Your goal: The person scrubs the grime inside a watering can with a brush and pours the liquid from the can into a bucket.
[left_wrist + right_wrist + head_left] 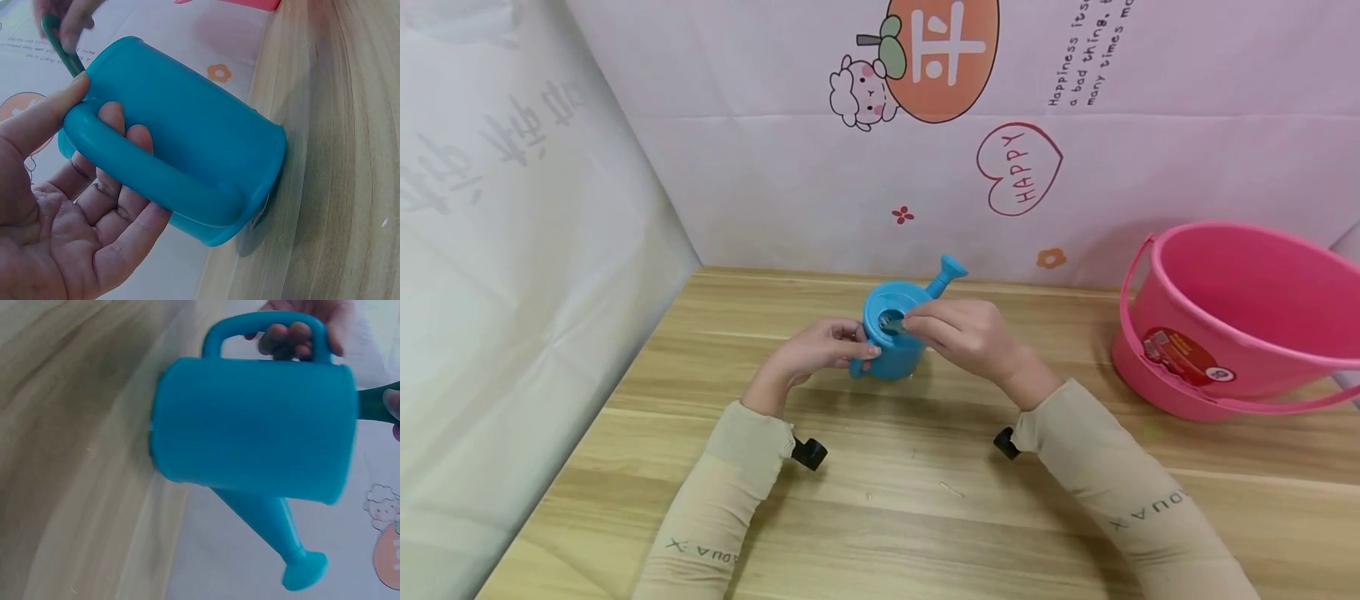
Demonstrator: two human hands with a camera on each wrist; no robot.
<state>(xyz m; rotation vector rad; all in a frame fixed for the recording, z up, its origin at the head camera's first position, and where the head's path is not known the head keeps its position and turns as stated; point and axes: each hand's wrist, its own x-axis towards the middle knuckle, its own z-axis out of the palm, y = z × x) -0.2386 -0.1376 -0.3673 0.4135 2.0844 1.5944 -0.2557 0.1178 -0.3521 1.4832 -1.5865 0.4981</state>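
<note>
A small blue watering can (895, 362) stands upright on the wooden table, its spout (950, 268) pointing away to the right. My left hand (820, 346) holds it by the handle (156, 172); the fingers pass through the loop and the thumb lies near the rim. Above the opening, my right hand (958, 333) pinches a slim green handle (373, 404) that slants down into the can. In the left wrist view this green handle curves round at its top. Its lower end is hidden inside, so what kind of tool it is cannot be told.
To the right stands a large pink bucket (1300, 300) with its carrying handle hanging down in front. A printed white cloth (760, 167) rises behind the table (880, 533), and another white sheet (512, 292) hangs on the left. Small bits or drops lie on the tabletop.
</note>
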